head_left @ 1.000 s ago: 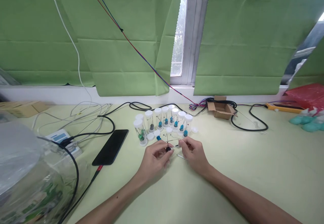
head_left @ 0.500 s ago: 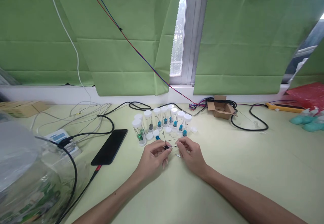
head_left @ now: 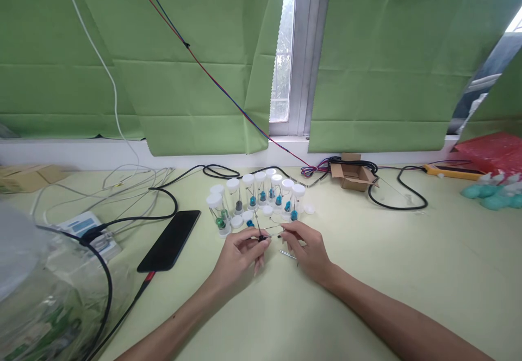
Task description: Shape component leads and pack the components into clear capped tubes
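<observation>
My left hand [head_left: 240, 256] is closed in a pinch on a small black part [head_left: 261, 238], from which one thin dark rod sticks up and a lighter rod points right. Facing it, my right hand [head_left: 309, 246] pinches a tiny dark piece [head_left: 280, 236] at its fingertips, close to the lighter rod's end; whether they touch I cannot tell. A thin metal rod [head_left: 287, 254] shows below my right fingers. Just beyond the hands stand several clear vials with white caps [head_left: 233, 184], holding blue, green or grey parts with thin rods. A loose blue part [head_left: 250, 223] lies among them.
Loose white caps [head_left: 237, 222] lie by the vials. To the left are a black phone [head_left: 169, 241], cables and a clear plastic bag [head_left: 57, 301]. An open cardboard box [head_left: 354, 179] with black cable stands at the back; teal objects [head_left: 495, 200] lie far right.
The view has shifted slightly right. My hands have drawn a little apart, so the dark piece at my right fingertips and the metal rod below them show more.
</observation>
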`<act>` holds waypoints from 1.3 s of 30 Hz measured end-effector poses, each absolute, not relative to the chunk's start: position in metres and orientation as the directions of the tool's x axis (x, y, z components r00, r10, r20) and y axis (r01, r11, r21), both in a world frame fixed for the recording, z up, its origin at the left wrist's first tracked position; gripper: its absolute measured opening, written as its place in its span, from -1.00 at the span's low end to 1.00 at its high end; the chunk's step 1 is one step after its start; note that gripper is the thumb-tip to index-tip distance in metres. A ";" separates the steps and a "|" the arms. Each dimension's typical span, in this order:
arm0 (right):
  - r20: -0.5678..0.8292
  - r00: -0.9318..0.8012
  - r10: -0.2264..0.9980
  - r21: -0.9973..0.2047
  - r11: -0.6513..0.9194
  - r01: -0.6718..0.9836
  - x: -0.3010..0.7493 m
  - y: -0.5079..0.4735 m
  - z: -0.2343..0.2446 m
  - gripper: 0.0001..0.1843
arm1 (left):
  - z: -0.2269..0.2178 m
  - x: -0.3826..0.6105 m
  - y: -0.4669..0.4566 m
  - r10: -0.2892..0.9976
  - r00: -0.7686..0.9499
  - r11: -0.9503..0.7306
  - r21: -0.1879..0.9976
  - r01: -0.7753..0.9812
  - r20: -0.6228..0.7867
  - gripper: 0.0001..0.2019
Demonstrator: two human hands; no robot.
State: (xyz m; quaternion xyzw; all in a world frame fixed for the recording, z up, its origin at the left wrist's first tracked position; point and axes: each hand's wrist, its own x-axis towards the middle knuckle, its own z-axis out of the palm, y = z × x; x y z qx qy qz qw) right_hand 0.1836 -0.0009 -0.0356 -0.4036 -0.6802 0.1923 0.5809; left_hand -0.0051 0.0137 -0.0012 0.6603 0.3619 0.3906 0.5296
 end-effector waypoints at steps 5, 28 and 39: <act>0.597 0.018 0.802 -0.765 0.562 0.313 0.182 -0.002 -0.035 -0.77 | -0.002 -0.005 0.014 0.893 0.424 -0.200 0.977 0.078 0.149 -0.78; 0.485 0.038 0.874 -0.845 0.457 0.276 0.176 -0.005 -0.034 -0.66 | 0.004 0.000 0.009 0.918 0.359 -0.226 0.966 0.129 0.167 -0.78; 0.490 -0.026 0.871 -0.859 0.488 0.154 0.179 -0.005 -0.033 -0.81 | -0.001 -0.005 0.017 0.928 0.368 -0.078 0.997 0.024 0.064 -0.77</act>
